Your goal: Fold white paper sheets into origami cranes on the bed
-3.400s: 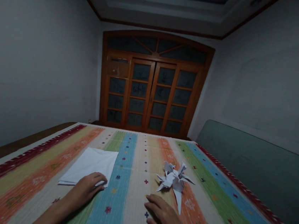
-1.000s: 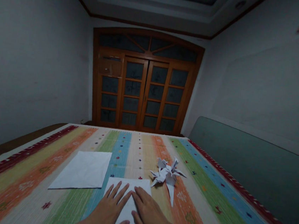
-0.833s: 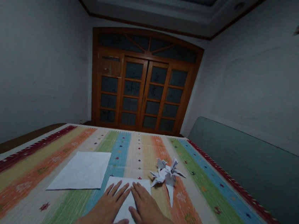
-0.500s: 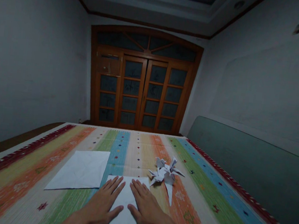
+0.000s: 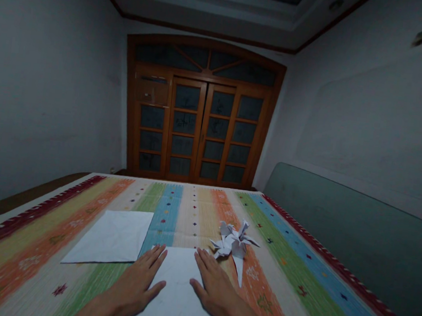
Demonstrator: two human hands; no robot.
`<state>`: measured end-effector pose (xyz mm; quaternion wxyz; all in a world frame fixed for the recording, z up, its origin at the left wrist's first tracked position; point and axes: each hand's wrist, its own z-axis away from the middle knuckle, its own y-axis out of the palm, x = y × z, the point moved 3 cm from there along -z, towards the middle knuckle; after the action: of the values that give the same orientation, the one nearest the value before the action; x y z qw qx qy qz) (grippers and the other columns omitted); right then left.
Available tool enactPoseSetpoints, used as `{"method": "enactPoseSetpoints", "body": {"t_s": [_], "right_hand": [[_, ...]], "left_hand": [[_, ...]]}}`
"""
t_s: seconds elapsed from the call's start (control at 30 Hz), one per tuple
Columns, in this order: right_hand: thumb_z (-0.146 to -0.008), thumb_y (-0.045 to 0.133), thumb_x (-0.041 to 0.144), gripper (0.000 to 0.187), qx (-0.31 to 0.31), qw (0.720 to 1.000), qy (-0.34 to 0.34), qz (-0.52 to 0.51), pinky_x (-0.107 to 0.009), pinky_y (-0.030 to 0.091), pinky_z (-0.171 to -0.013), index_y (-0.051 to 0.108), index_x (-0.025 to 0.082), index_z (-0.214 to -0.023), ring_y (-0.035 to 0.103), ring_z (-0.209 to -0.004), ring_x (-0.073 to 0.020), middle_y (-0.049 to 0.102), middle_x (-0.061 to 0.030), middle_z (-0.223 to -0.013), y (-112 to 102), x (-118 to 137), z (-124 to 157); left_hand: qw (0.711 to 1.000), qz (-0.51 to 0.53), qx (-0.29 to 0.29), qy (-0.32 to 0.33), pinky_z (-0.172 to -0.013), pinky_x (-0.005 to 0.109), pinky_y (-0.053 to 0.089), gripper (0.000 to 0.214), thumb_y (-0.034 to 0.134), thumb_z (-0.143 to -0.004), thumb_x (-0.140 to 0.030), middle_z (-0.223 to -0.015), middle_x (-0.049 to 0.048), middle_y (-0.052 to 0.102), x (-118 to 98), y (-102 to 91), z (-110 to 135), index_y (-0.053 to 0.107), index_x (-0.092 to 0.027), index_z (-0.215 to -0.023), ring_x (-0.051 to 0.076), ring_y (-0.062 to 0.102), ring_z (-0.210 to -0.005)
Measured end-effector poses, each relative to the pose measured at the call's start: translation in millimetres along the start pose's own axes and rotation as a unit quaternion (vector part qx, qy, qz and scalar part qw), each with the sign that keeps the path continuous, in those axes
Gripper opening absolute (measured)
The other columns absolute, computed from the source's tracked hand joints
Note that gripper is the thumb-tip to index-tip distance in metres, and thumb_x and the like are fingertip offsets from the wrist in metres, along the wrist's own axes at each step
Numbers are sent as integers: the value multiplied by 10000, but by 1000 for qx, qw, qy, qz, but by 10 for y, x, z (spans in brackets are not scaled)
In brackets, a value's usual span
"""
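A white sheet of paper (image 5: 176, 295) lies flat on the table right in front of me. My left hand (image 5: 141, 279) rests along its left edge, fingers stretched out and thumb apart. Along the right edge lies my right hand (image 5: 213, 284), also flat with the thumb pointing inward. Neither hand grips anything. Just beyond the right fingertips sit folded white paper pieces (image 5: 234, 242) with pointed petals or wings, overlapping each other. To the left is white paper (image 5: 112, 238), lying flat and apart from my left hand.
A striped, patterned cloth (image 5: 276, 285) covers the table. A pale green panel or bench back (image 5: 339, 227) runs along the right side. Wooden doors with glass panes (image 5: 198, 131) stand at the far end, and plain walls rise on both sides.
My hands have slid apart, from the middle of the sheet out to its two side edges. More of the sheet shows between them. The other papers stay in place.
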<state>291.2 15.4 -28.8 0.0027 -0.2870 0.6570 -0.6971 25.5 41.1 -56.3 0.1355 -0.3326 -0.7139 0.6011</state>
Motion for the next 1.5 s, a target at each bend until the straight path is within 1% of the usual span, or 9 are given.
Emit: {"method": "enactPoseSetpoints", "body": {"t_s": [0.2,0.4,0.53,0.67,0.77,0.87,0.97,1.37,1.5], "right_hand": [[-1027,479,439,732,14,999,41,21,-490,180,-1293,271,69,-1624,192,-1581,-315,176,-156,-1703,-14,-113,60],[-1028,485,425,724,6,999,41,23,-491,190,-1293,283,56,-1618,200,-1577,-324,195,-166,-1696,-22,-106,75],[-1003,548,350,681,-35,999,20,16,-531,220,-1282,358,78,-1598,223,-1568,-355,233,-175,-1688,-2,-110,94],[-981,612,331,654,-75,996,-53,1,-585,248,-1261,421,147,-1579,233,-1560,-385,244,-172,-1687,-14,-107,171],[-1000,610,466,703,-21,993,-107,-36,-576,264,-1253,361,217,-1609,225,-1564,-370,208,-150,-1699,-48,-80,248],[-914,660,656,919,79,980,-172,-65,-585,186,-1268,257,254,-1636,149,-1575,-382,147,-141,-1705,-63,-11,297],[-864,680,710,1003,104,977,-174,-73,-597,151,-1271,231,256,-1637,113,-1572,-401,118,-154,-1700,-66,19,286],[-992,564,622,811,102,985,-120,-63,-575,119,-1287,210,287,-1641,94,-1591,-349,115,-95,-1718,-90,-24,289],[-1049,519,473,603,72,990,-92,-81,-537,181,-1288,357,306,-1605,187,-1585,-308,220,-56,-1715,-118,-117,304]], "left_hand": [[1000,-2,17,4,-1223,569,344,674,435,-1075,-527,-1698,120,224,-35,-37,17,238,-240,-1651,387,300,-1536],[1000,16,18,3,-1228,591,322,673,440,-1076,-524,-1703,90,196,-46,-69,90,195,-279,-1654,387,257,-1547],[997,42,58,16,-1227,617,303,817,526,-1017,-612,-1706,63,187,-80,-166,215,96,-336,-1655,393,219,-1554],[994,56,75,52,-1231,621,296,896,577,-974,-658,-1712,24,165,-204,-301,280,40,-399,-1643,399,201,-1556],[994,47,74,70,-1220,660,290,927,599,-950,-679,-1712,29,166,-293,-318,276,39,-414,-1640,429,209,-1548],[995,40,52,80,-1213,670,300,928,603,-950,-674,-1711,35,173,-328,-292,267,42,-413,-1641,442,224,-1542],[994,36,43,91,-1213,662,307,919,596,-960,-664,-1711,39,176,-317,-261,260,40,-406,-1645,438,228,-1544],[993,60,54,88,-1216,659,291,883,619,-947,-660,-1713,25,196,-213,-265,231,141,-411,-1647,422,222,-1550],[990,89,73,81,-1207,638,324,648,559,-1034,-501,-1712,-1,246,-44,-290,290,280,-436,-1616,382,259,-1552]]}}
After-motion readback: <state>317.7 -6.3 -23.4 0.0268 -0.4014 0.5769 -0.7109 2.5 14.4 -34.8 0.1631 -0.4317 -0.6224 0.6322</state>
